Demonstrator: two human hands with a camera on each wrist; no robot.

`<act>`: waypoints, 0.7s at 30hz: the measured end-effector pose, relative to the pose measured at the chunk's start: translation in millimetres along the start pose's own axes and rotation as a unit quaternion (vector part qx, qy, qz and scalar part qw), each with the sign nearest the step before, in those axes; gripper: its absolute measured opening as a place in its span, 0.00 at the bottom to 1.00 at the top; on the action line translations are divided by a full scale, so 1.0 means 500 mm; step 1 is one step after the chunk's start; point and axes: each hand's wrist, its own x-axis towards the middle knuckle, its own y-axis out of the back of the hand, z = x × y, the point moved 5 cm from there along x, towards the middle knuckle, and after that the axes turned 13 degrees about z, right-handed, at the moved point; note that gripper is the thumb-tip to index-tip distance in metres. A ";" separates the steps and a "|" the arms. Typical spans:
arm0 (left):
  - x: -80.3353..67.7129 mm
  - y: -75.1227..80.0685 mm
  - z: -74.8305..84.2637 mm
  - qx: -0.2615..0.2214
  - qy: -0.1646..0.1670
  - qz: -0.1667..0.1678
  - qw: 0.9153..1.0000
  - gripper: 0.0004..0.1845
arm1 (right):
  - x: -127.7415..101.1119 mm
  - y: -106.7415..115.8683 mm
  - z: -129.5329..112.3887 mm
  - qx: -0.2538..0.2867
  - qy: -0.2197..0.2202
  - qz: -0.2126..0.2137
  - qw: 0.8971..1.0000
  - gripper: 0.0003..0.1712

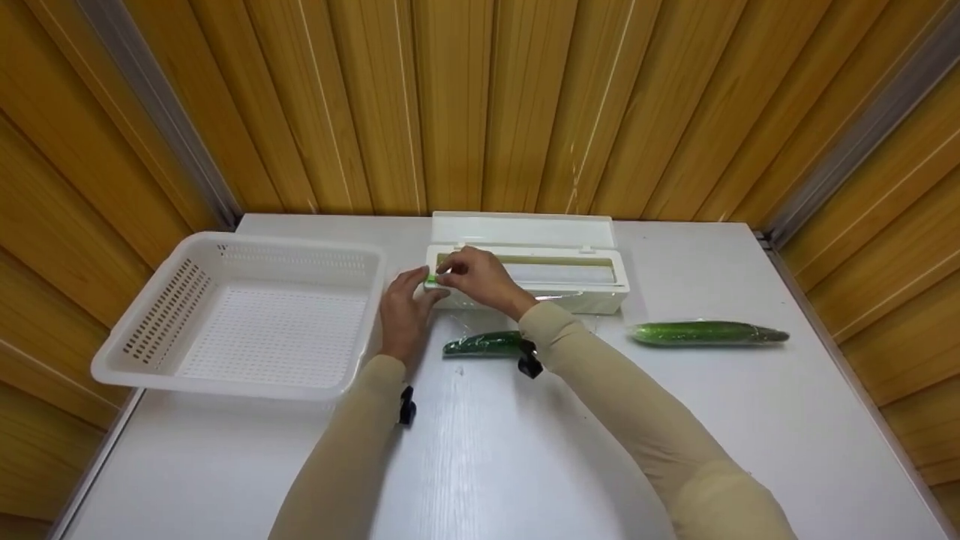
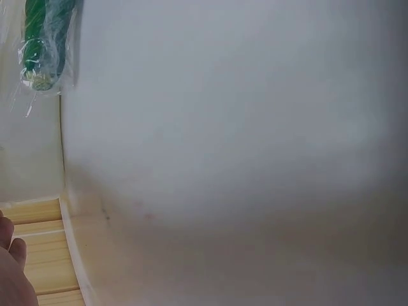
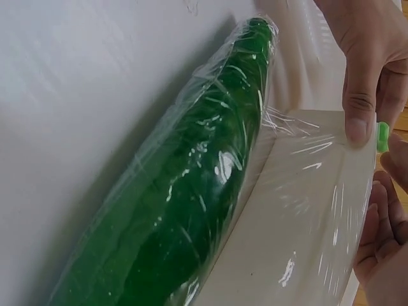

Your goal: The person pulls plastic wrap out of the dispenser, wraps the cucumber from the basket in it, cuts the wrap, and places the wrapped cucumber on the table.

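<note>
While we cut: right hand (image 1: 472,276) pinches green slider (image 1: 431,279) on dispenser (image 1: 600,289); left hand (image 1: 403,311) braces, fingers straight.
Next: we judge slider runs toward 3 o'clock, freeing film over cucumber (image 1: 484,343).

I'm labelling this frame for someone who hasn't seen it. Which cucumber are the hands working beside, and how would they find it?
On the white table, find the open cling-film dispenser at the back. The wrapped cucumber lies just in front of its left end, partly under the right forearm. The other cucumber lies alone, farther right.
</note>
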 end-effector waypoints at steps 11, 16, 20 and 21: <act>0.002 0.007 0.000 -0.003 -0.017 0.010 1.000 0.25 | 0.002 -0.013 -0.014 -0.068 0.016 0.026 0.997 0.07; 0.001 0.005 -0.002 -0.005 -0.020 0.006 1.000 0.24 | 0.000 -0.010 -0.008 -0.051 -0.002 0.025 0.998 0.07; -0.001 0.003 -0.004 -0.005 -0.019 0.002 1.000 0.24 | -0.003 -0.007 -0.005 -0.031 -0.002 0.026 0.999 0.06; -0.001 0.003 -0.004 -0.006 -0.019 0.003 1.000 0.24 | -0.003 -0.006 -0.004 -0.028 -0.001 0.025 0.999 0.06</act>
